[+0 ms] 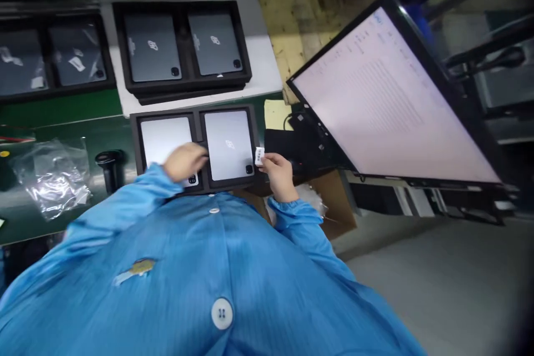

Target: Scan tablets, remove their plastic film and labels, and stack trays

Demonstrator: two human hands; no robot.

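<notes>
A black tray (198, 117) in front of me holds two grey tablets lying back side up. My left hand (184, 161) rests on the left tablet (162, 136), fingers curled over its lower right part near the camera. My right hand (277, 173) is beside the tray's right edge and pinches a small white barcode label (259, 156) next to the right tablet (228, 143). My blue coat sleeves cover both arms.
A second black tray (182, 10) with two darker tablets sits behind on a white surface. A third tray (52, 55) lies at far left. A lit monitor (387, 94) stands at right. Crumpled plastic bags (52, 175) and a black scanner stand (109, 164) lie on the green table.
</notes>
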